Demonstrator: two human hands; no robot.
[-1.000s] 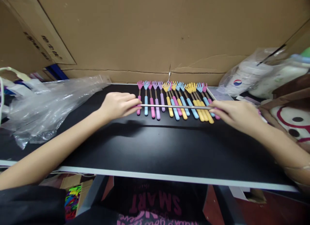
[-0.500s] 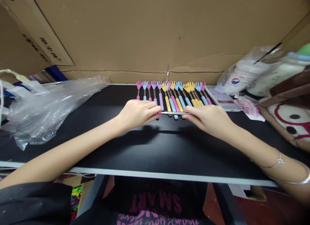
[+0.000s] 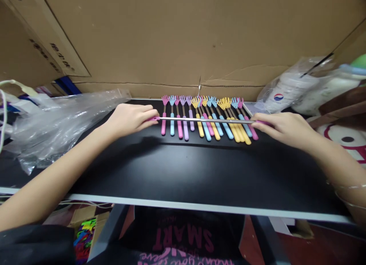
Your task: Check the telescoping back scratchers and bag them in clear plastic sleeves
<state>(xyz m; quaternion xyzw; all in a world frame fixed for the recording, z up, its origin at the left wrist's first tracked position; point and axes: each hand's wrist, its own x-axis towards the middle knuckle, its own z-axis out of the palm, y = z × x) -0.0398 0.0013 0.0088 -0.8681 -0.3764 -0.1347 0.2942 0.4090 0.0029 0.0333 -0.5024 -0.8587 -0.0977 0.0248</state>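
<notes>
A telescopic back scratcher with a long silvery rod is stretched level above the black table. My left hand is closed on one pink end of it, and my right hand grips the pink part at the other end. Fingers cover most of both ends, so I cannot tell which is the handle. Behind and beneath the rod lies a row of several back scratchers in pink, blue, purple and yellow, their claw ends pointing at the cardboard. Some on the right overlap.
Clear plastic bags lie on the left of the black table. On the right are a bagged white cup and a brown bag with a cartoon face. A cardboard wall stands behind. Below sits a box of colourful pieces.
My hands have moved apart, left hand to the left and right hand to the right. The rod between them has become much longer, and more of the row shows.
</notes>
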